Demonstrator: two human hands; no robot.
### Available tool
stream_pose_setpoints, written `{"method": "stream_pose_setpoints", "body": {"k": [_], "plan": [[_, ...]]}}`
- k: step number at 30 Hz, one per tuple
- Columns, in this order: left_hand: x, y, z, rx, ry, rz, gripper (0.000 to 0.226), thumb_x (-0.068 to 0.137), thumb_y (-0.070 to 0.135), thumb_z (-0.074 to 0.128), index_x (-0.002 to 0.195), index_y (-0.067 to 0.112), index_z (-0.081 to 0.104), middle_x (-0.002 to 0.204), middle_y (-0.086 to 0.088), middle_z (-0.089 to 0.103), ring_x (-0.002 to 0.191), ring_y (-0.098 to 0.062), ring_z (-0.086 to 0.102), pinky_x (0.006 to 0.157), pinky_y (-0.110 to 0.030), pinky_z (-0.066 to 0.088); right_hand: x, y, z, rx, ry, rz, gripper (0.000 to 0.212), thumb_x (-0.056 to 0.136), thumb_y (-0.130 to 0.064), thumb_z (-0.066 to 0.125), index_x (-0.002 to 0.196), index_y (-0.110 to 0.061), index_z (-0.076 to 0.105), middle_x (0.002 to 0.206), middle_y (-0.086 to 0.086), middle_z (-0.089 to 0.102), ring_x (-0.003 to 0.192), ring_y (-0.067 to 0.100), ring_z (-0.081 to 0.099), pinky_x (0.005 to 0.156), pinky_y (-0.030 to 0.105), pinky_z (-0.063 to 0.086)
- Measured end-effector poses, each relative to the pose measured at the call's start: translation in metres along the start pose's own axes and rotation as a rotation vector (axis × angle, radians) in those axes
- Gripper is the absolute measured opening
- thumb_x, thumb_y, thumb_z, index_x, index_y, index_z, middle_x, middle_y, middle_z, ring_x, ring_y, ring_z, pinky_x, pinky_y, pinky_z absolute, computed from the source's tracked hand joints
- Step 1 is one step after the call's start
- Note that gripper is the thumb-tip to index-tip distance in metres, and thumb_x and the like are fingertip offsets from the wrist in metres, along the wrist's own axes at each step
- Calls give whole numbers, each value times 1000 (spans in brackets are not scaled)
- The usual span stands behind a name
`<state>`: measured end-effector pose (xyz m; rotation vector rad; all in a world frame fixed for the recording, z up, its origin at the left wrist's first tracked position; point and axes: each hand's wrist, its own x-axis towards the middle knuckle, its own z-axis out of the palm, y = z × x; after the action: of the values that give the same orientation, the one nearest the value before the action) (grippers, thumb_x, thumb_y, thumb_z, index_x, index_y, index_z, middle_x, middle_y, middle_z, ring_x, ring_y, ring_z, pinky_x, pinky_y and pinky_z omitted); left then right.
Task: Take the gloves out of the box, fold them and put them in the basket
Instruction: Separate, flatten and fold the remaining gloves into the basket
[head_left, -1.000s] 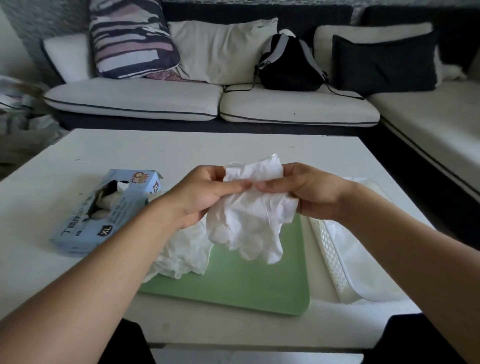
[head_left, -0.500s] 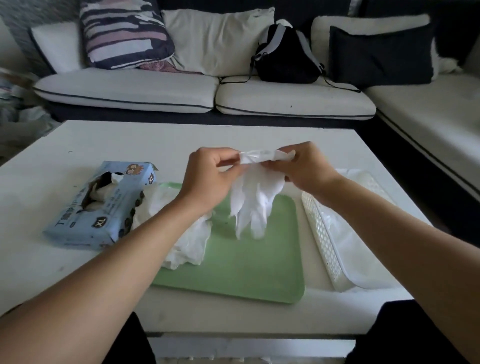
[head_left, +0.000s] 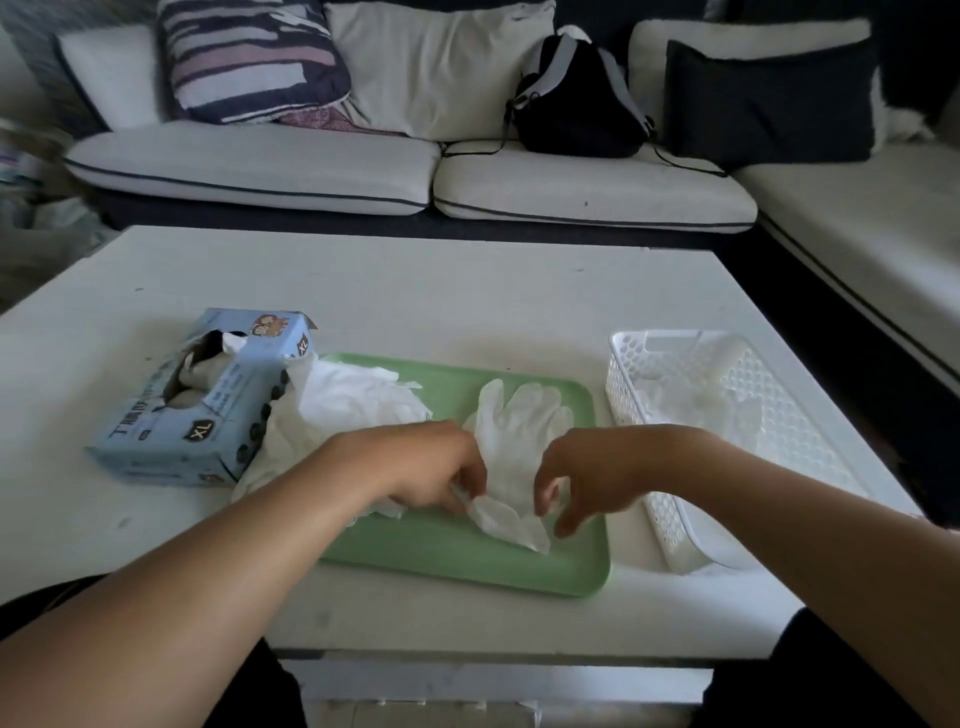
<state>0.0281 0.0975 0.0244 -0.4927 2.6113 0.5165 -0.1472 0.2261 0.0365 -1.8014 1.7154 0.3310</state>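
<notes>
Two containers flank a green tray (head_left: 447, 551) on the white table (head_left: 467, 291). Toward the table's left edge lies the blue glove box (head_left: 208, 410), marked XL, its torn top opening showing pale gloves still packed inside. Near the right edge sits the white perforated basket (head_left: 631, 384), with at least one pale glove lying flat on its floor. On the tray, a single white glove (head_left: 511, 441) is spread flat, fingers pointing toward the far edge of the table and cuff toward the near edge. The left hand (head_left: 431, 467) pinches the crumpled cuff end with curled fingers. The right hand (head_left: 587, 473) hovers over the glove's right side, fingers bent downward and holding nothing; whether the fingertips touch the glove I cannot tell. A loose heap of gloves (head_left: 343, 400) rests on the tray's left end, spilling against the box. Beyond the table stands a sofa (head_left: 260, 171) carrying cushions and a black backpack (head_left: 576, 104).
</notes>
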Motion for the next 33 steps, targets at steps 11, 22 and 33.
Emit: {"method": "stream_pose_setpoints", "body": {"k": [11, 22, 33], "plan": [[3, 9, 5, -86, -131, 55, 21, 95, 33, 68, 116, 35, 71, 109, 13, 65, 102, -13, 64, 95, -37, 53, 4, -2, -7, 18, 175, 94, 29, 91, -38, 71, 112, -19, 71, 80, -18, 56, 92, 16, 64, 77, 25, 43], [6, 7, 9, 224, 82, -77, 85, 69, 62, 83, 142, 32, 49, 131, 8, 53, 113, -22, 60, 90, -39, 52, 26, 6, -13, -195, 313, 469, 54, 73, -64, 77, 82, -14, 59, 99, 3, 58, 82, 22, 58, 70, 31, 47], [-54, -94, -57, -48, 692, -741, 56, 81, 58, 74, 115, 14, 65, 123, -10, 63, 107, -33, 59, 78, -37, 45, 42, -38, -14, 43, 614, 111, 43, 87, -52, 68, 124, -31, 60, 123, -8, 63, 102, 16, 64, 84, 33, 53]]}}
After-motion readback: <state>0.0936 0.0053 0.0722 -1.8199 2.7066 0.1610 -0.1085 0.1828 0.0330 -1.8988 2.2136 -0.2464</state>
